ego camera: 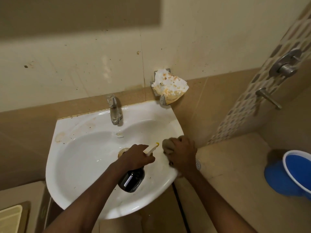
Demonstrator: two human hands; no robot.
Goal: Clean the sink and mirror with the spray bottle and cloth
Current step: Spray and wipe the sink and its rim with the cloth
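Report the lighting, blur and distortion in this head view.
Head view: dim, warm light; wide-angle bending curves the wall edges; the top-left wall and the blue bucket at the right edge look soft; faint glare on the sink rim; both hands reasonably sharp.

A metal tap stands at twelve o'clock, against the tiled wall. A stained white paper sits on a wall bracket at one o'clock. Shower fittings hang at two o'clock; a blue bucket stands on the floor at four o'clock.

L hand grips spray bottle; R hand presses cloth on sink rim.
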